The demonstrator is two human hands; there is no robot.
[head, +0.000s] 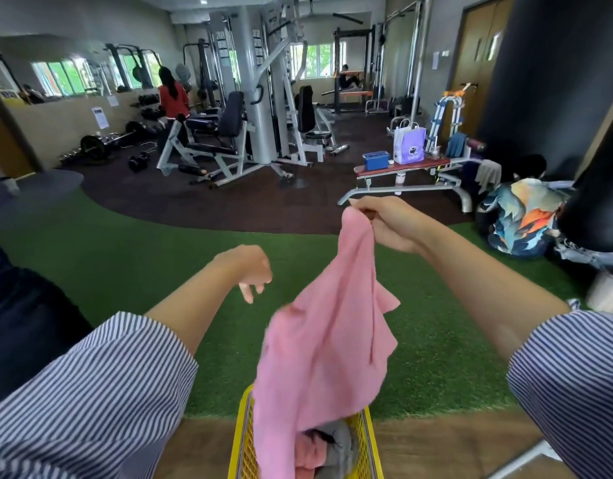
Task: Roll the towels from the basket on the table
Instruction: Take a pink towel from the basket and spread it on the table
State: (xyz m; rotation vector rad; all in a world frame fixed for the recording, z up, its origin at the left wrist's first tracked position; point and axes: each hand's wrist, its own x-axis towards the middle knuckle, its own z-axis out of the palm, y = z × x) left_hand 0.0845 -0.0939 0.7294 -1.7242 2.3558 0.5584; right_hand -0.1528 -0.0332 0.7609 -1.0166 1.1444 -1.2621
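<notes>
While the right hand [384, 221] is pinching the top corner of a pink towel [329, 340] with curled fingers, the towel is hanging down long and loose in the air. Its bottom end is dropping into the yellow basket [241, 444], which is sitting low in the middle of the view on a brown wooden table [436, 440]. More cloth is lying inside the basket under the hanging towel: a grey towel [339, 444] and another pink piece [308, 454] beside it.

The left hand [249, 267] is hanging in the air to the left of the towel, not touching it. Its fingers are pointing down, loosely bent, and it is holding nothing. Both arms are wearing short sleeves [90, 392] with blue and white stripes.

Past the table, green turf [125, 264] is covering the floor, and then a dark mat [194, 202] is starting. Big grey gym machines [256, 108] are standing on the mat. A person in a red top [173, 98] is standing far off on the left, near weights on the floor. A bench [408, 171] on the right is carrying a blue box [375, 160] and a purple bag [409, 143]. A person in a bright shirt [522, 212] is crouching on the turf at the far right, next to a big black punching bag [557, 81].
</notes>
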